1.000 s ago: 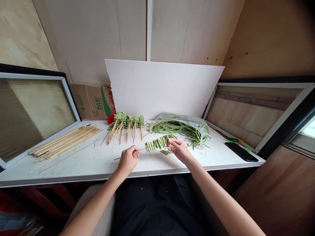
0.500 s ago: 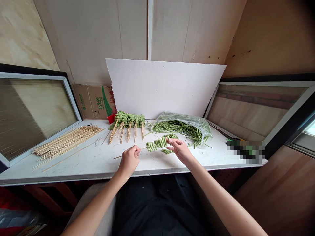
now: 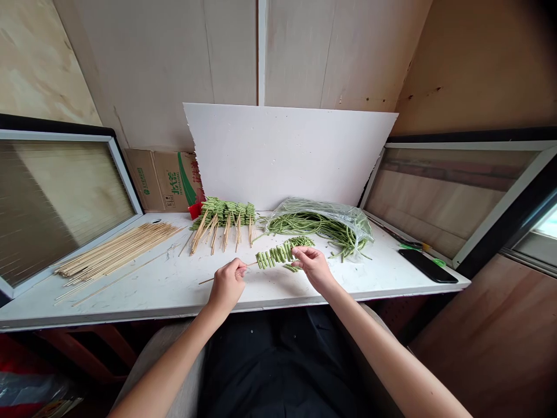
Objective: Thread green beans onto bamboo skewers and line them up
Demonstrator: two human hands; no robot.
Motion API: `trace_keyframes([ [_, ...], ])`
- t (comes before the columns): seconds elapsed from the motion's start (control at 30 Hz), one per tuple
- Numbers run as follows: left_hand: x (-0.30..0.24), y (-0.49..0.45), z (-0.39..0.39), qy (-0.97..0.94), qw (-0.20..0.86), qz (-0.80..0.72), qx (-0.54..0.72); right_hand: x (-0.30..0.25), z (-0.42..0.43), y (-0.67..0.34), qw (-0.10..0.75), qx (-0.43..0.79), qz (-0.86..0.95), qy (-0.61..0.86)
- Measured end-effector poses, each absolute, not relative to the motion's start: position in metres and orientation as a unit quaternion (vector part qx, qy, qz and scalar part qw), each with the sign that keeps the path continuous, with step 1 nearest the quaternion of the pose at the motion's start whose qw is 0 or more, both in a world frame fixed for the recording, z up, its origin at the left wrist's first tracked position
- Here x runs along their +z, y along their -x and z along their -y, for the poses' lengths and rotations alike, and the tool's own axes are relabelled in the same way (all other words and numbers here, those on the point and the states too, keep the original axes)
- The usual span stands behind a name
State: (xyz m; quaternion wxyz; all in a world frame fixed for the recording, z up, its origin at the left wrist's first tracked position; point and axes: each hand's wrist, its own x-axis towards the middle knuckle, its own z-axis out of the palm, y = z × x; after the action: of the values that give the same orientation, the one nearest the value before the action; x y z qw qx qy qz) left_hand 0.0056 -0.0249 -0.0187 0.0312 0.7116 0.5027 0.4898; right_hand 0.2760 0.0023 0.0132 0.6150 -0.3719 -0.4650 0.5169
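Observation:
My left hand [image 3: 228, 285] is closed around the bare lower part of a bamboo skewer [image 3: 206, 281]. Short cut pieces of green bean [image 3: 273, 256] sit side by side across the skewer, towards its right end. There my right hand [image 3: 314, 268] pinches at the last of the pieces, its fingertips partly hiding the skewer's tip. Behind and below that hand, more cut green beans [image 3: 301, 241] lie on the white tabletop [image 3: 270, 293].
Plain bamboo skewers [image 3: 119, 249] lie at left. Filled bean skewers [image 3: 230, 213] are stacked at the back, near a cardboard box [image 3: 163, 180]. Long green beans [image 3: 313, 223] spill from a clear plastic bag [image 3: 348, 215]. A black phone [image 3: 427, 266] lies at right.
The view has shifted very slightly. My right fingertips have moved a little left against the bean pieces, while my left hand keeps its hold on the skewer.

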Motion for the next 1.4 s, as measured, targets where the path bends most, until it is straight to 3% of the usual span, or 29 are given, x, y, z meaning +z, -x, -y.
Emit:
trace_keyframes([
  [0.33,0.003,-0.011,0.032,-0.718,0.077,-0.503,0.475,0.029,0.001,-0.282,0.611,0.514,0.484,0.358],
  [0.87,-0.006,-0.001,0.018,-0.731,0.185,-0.516,0.408,0.028,-0.002,-0.288,0.588,0.484,0.496,0.418],
  [1.4,0.011,0.043,0.005,-0.775,0.027,-0.546,0.318,0.037,-0.008,-0.308,0.599,0.467,0.49,0.428],
])
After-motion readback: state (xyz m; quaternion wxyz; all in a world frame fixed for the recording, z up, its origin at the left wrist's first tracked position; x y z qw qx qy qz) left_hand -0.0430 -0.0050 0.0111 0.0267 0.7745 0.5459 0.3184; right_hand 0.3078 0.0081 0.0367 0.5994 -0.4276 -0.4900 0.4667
